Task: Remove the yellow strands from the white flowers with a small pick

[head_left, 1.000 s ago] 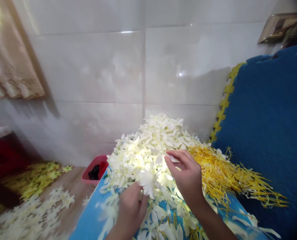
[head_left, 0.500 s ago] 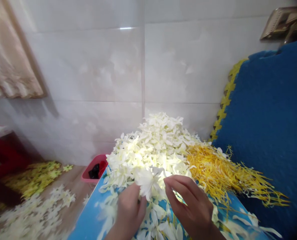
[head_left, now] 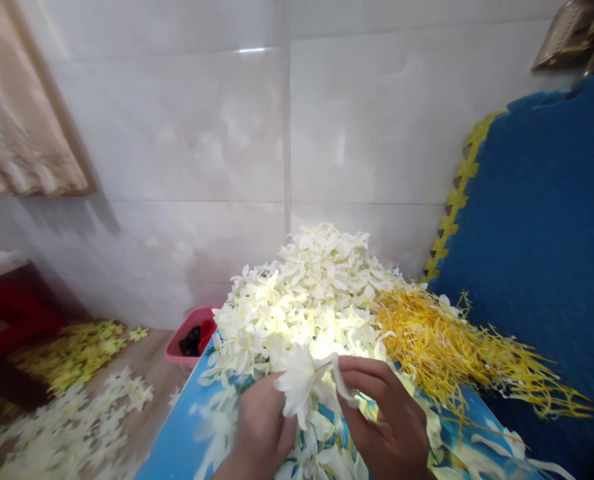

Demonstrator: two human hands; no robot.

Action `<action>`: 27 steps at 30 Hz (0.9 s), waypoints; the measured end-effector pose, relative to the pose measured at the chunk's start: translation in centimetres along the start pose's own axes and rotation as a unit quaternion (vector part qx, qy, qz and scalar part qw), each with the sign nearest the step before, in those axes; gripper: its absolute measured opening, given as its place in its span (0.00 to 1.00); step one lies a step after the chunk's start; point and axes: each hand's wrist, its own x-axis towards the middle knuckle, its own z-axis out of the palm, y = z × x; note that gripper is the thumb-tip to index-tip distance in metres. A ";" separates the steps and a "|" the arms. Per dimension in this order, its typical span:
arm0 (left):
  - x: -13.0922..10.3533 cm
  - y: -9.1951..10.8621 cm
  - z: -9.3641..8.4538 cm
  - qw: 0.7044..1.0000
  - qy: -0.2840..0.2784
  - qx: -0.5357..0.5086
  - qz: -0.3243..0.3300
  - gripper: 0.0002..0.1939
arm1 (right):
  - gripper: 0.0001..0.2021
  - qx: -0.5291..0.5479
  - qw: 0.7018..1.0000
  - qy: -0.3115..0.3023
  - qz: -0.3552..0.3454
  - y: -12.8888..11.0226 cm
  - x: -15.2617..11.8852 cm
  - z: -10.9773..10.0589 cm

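Observation:
A white flower (head_left: pixel 299 381) with spread petals is held at its left side by my left hand (head_left: pixel 263 423), whose fingers are closed around its base. My right hand (head_left: pixel 384 410) pinches a curled white petal (head_left: pixel 344 383) at the flower's right side. Behind both hands rises a large heap of white flowers (head_left: pixel 321 280) on a blue surface (head_left: pixel 177 427). Thin yellow-orange strands (head_left: pixel 441 340) lie in a pile to the right of the heap. More white petals are scattered below and between my hands.
A pink basin (head_left: pixel 177 347) holding black and red items stands left of the blue surface. Yellow flowers (head_left: pixel 89 347) and white flowers (head_left: pixel 77 427) lie on the floor. A blue foam mat (head_left: pixel 541 233) leans at the right, before a tiled wall (head_left: pixel 201 133).
My right hand's fingertips now have a white petal between them, bent out from the flower. The flower in my left hand has turned slightly. The view has shifted a little.

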 end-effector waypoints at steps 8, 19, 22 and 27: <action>-0.4 -0.3 0.1 0.999 0.021 -0.001 0.034 0.16 | 0.16 -0.036 0.998 -0.017 -0.046 0.1 -0.4 -1.1; -0.5 -0.2 0.2 0.999 0.020 -0.019 0.040 0.11 | 0.13 0.161 0.969 0.127 0.138 -1.2 -0.6 1.0; -0.5 -0.3 0.3 0.998 0.019 -0.032 0.041 0.11 | 0.10 0.225 0.932 0.166 0.231 -1.9 -0.5 1.6; -1.2 -0.5 0.7 0.998 0.016 -0.047 0.039 0.12 | 0.07 0.297 0.864 0.204 0.351 -1.6 -0.8 1.7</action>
